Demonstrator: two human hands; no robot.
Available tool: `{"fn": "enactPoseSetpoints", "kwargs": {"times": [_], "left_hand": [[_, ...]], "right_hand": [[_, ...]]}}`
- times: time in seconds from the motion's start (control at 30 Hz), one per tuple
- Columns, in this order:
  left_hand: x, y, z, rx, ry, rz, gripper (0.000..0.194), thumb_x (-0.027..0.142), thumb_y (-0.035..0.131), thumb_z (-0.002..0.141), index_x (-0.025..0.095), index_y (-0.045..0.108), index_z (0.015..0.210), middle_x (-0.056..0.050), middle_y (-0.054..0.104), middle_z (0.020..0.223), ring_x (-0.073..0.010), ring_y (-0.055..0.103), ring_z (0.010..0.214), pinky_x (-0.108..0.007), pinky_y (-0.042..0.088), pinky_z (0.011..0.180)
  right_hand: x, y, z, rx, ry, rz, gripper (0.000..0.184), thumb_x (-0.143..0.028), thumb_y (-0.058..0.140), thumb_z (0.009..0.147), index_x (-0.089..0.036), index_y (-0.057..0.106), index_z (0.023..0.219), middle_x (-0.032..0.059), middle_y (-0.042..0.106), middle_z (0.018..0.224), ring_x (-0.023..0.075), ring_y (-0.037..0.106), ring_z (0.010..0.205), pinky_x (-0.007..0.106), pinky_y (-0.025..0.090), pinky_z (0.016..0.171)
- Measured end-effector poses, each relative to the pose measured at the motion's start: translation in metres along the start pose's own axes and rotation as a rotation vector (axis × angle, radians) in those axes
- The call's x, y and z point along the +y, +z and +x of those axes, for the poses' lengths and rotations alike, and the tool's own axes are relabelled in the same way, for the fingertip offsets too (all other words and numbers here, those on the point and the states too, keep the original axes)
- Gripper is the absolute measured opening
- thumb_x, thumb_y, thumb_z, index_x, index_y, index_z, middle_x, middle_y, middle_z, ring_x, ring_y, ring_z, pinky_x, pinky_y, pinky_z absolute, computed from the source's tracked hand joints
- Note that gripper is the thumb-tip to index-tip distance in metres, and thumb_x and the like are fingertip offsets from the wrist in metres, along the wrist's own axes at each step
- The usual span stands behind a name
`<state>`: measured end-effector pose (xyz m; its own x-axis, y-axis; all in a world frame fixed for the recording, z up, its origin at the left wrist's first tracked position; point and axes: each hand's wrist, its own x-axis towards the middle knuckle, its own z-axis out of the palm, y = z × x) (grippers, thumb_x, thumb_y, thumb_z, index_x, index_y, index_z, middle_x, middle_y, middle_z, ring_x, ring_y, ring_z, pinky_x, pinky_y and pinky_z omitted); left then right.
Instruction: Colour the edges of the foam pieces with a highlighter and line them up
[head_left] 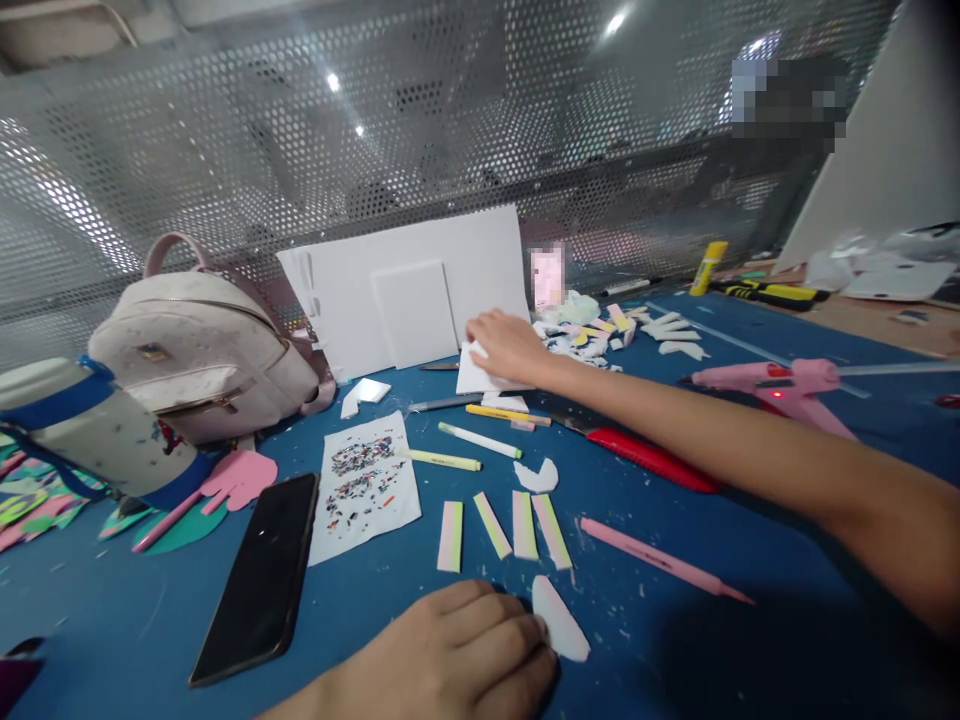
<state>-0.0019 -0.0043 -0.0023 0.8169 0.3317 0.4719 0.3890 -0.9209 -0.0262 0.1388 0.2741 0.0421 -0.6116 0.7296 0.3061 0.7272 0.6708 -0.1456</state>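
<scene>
My right hand (504,347) reaches out to the middle of the table, its fingers closed on a white foam board piece (474,375). At the bottom, my left hand (472,645) rests on the blue table with its fingers curled under. Whatever those fingers may hold is hidden. A fingertip meets the edge of a loose white foam offcut (561,622). Several pink-and-green strips (525,525) lie in front of that hand, and a pink marker (664,558) lies to their right. Beneath my right forearm is a red-handled cutter knife (649,460).
A black phone (259,580), a paper with small coloured bits (365,487), a bottle (97,430) and a backpack (202,350) occupy the left. Large white boards (337,300) lean on the perforated screen. At right are a pink glue gun (787,380) and a glue stick (709,268).
</scene>
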Motion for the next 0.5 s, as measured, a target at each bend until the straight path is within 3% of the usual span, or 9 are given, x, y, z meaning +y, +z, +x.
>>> {"fn": "enactPoseSetpoints", "kwargs": {"times": [0.1, 0.2, 0.33, 0.5], "left_hand": [[-0.001, 0.001, 0.0, 0.011, 0.01, 0.002, 0.022, 0.016, 0.053, 0.103, 0.006, 0.068, 0.115, -0.009, 0.074, 0.11, -0.0187, 0.069, 0.102, -0.031, 0.059, 0.093], [-0.002, 0.001, 0.0, 0.015, 0.008, 0.003, 0.023, 0.017, 0.053, 0.103, 0.006, 0.068, 0.116, -0.009, 0.074, 0.11, -0.0186, 0.069, 0.103, -0.031, 0.059, 0.095], [-0.002, 0.001, 0.0, 0.022, 0.011, -0.002, 0.023, 0.017, 0.053, 0.103, 0.006, 0.068, 0.116, -0.009, 0.074, 0.11, -0.0184, 0.068, 0.103, -0.031, 0.059, 0.094], [-0.003, 0.001, 0.001, 0.012, 0.004, -0.013, 0.023, 0.017, 0.052, 0.104, 0.006, 0.067, 0.116, -0.009, 0.073, 0.111, -0.0175, 0.068, 0.104, -0.03, 0.059, 0.095]], "right_hand": [[0.041, 0.001, 0.018, 0.15, 0.165, -0.046, 0.039, -0.036, 0.066, 0.1, -0.018, 0.059, 0.134, 0.012, 0.057, 0.14, 0.0286, 0.061, 0.121, 0.052, 0.053, 0.101], [0.08, 0.006, 0.028, 0.22, 0.319, -0.059, 0.039, -0.036, 0.066, 0.099, -0.018, 0.06, 0.133, 0.0119, 0.058, 0.14, 0.0288, 0.06, 0.122, 0.053, 0.053, 0.101], [0.118, 0.014, 0.037, 0.23, 0.454, -0.057, 0.036, -0.036, 0.065, 0.1, -0.018, 0.061, 0.131, 0.0117, 0.06, 0.137, 0.0269, 0.063, 0.117, 0.05, 0.055, 0.098], [0.143, 0.019, 0.05, 0.211, 0.524, -0.035, 0.035, -0.036, 0.065, 0.1, -0.018, 0.062, 0.13, 0.0115, 0.061, 0.135, 0.0263, 0.063, 0.115, 0.049, 0.056, 0.097]]}}
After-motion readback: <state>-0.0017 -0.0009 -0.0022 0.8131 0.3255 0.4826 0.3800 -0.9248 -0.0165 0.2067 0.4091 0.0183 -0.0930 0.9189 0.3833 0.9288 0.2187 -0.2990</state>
